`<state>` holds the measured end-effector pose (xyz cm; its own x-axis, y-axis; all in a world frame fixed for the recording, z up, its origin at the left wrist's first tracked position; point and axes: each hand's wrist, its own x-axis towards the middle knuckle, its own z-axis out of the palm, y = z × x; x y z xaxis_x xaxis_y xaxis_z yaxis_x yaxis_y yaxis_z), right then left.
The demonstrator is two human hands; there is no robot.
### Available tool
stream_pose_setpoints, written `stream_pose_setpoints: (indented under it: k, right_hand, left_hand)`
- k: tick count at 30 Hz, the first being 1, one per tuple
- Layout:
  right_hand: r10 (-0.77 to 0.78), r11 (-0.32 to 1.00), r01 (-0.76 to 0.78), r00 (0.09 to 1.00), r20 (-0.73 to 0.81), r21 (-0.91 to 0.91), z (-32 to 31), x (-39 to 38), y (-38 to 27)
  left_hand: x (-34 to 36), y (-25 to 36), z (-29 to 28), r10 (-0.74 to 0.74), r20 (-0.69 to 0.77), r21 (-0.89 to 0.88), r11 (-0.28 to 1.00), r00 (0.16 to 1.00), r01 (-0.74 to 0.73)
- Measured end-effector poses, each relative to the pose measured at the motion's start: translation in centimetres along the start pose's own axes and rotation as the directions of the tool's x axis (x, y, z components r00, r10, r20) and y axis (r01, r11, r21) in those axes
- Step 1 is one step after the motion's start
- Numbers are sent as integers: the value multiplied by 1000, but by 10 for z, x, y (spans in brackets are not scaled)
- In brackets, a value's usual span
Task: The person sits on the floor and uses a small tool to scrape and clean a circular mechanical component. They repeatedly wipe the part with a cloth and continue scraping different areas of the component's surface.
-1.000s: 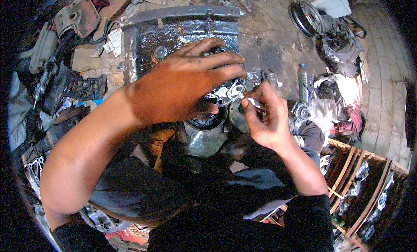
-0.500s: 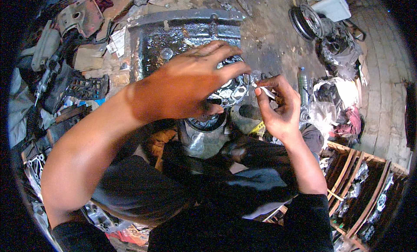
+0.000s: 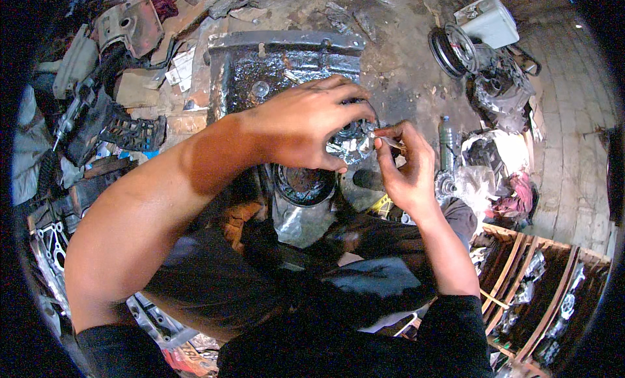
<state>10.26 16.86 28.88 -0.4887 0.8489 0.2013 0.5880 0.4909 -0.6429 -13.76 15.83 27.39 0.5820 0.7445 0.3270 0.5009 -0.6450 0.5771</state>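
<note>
My left hand [image 3: 306, 121] is curled over an oily, shiny metal part [image 3: 348, 147], gripping it from above with fingers and thumb round its rim. Just right of it, my right hand [image 3: 407, 169] pinches a thin pale piece [image 3: 392, 143], its tip at the part's right edge; what exactly that piece is, I cannot make out. Below the part is a grey metal housing [image 3: 303, 222] with a dark round dish [image 3: 303, 182] on top. Behind my left hand lies a black, oil-coated metal tray [image 3: 286, 39], partly hidden by the hand.
Metal parts [image 3: 127, 26] and scraps crowd the left. At right are a wheel rim [image 3: 449, 52], a white plastic container [image 3: 488, 20], a green bottle [image 3: 446, 140], rags [image 3: 517, 196] and wooden racks [image 3: 553, 313] holding metal parts. My legs are below my hands.
The view has shifted slightly. My left hand and the part moved right, exposing more of the dish below. My right hand moved right from the part's edge, then back toward it.
</note>
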Motion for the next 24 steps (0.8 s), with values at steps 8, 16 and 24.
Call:
stream_pose_setpoints:
  k: [8, 16, 24]
  right_hand:
    - [-30, 999, 30, 999, -29, 24, 5, -5, -2]
    - [57, 997, -55, 998, -23, 62, 9, -7, -1]
    - [56, 998, -55, 998, -33, 35, 7, -2, -4]
  left_hand:
    - [-3, 1, 1, -24, 6, -27, 999, 1000, 25]
    - [-2, 4, 1, -43, 24, -22, 999, 999, 43]
    - [-3, 4, 1, -52, 25, -46, 998, 998, 53]
